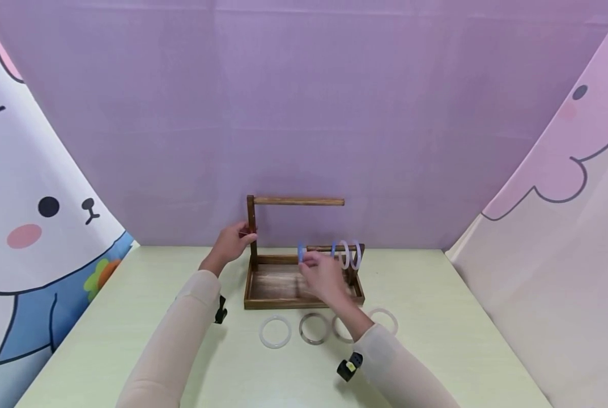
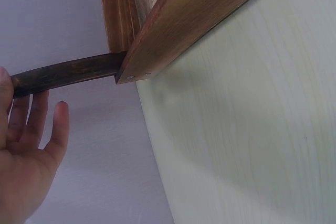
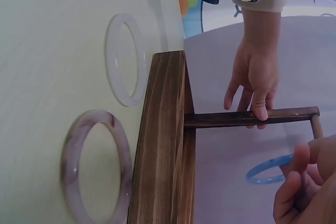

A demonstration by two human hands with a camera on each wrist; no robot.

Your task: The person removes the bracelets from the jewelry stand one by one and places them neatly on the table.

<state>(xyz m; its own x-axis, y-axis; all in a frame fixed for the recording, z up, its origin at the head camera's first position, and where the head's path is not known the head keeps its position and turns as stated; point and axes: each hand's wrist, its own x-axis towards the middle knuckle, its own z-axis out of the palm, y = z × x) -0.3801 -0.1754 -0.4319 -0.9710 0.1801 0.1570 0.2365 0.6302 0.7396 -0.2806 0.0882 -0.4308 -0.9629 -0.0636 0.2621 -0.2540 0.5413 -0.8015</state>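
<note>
My left hand (image 1: 230, 243) grips the tall upright post (image 1: 252, 218) of a wooden bangle stand, thumb on one side and fingers on the other. My right hand (image 1: 324, 277) pinches a blue bangle (image 3: 269, 177) upright, close to the free left end of the stand's lower bar (image 1: 318, 248). Farther right, another blue bangle (image 1: 333, 249) and two lavender bangles (image 1: 356, 256) hang on that bar. Above, the upper bar (image 1: 298, 201) carries nothing. In the right wrist view, the left hand shows behind the held bangle.
The stand's tray base (image 1: 296, 304) sits on the pale table (image 1: 217, 362) near the purple backdrop (image 1: 334, 113). In front of it lie a white bangle (image 3: 111, 59), a marbled bangle (image 3: 71, 166) and further bangles, one partly covered by the right forearm.
</note>
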